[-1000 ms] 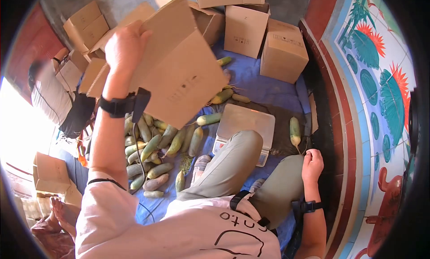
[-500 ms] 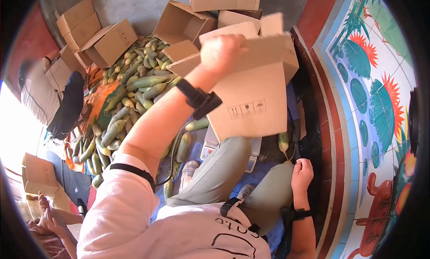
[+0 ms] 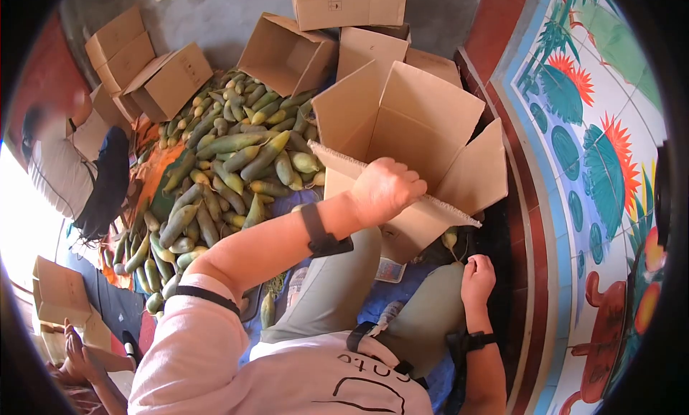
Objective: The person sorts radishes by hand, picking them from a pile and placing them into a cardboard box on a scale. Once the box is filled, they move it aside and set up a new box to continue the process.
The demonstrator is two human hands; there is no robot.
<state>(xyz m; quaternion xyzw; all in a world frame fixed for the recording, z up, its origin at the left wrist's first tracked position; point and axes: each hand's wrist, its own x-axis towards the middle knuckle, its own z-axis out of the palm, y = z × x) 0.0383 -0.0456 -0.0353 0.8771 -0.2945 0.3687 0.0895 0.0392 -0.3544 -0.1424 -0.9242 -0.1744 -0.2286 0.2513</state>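
Note:
My left hand (image 3: pixel 391 191) is closed over the near flap of an open cardboard box (image 3: pixel 409 117). The box's flaps are spread, its mouth tilts up towards me, and its inside shows bare cardboard. Beneath it, the edge of a scale (image 3: pixel 390 270) shows between my legs, mostly hidden. My right hand (image 3: pixel 477 278) rests by my right knee with its fingers curled; whether they hold anything is hidden. Just beyond that knee lies a green radish (image 3: pixel 449 238) with a thin root, partly behind the box.
A large heap of green radishes (image 3: pixel 230 178) lies to the left on orange and blue sheets. More cardboard boxes (image 3: pixel 287 54) stand at the back. At far left sits another person (image 3: pixel 64 160); another person's hands (image 3: pixel 80 357) show lower left. A painted tile wall (image 3: pixel 574 164) borders the right.
The box has come down and tipped so its open mouth now faces me. My left hand has moved lower and slightly right with its flap. My right hand stays by the knee.

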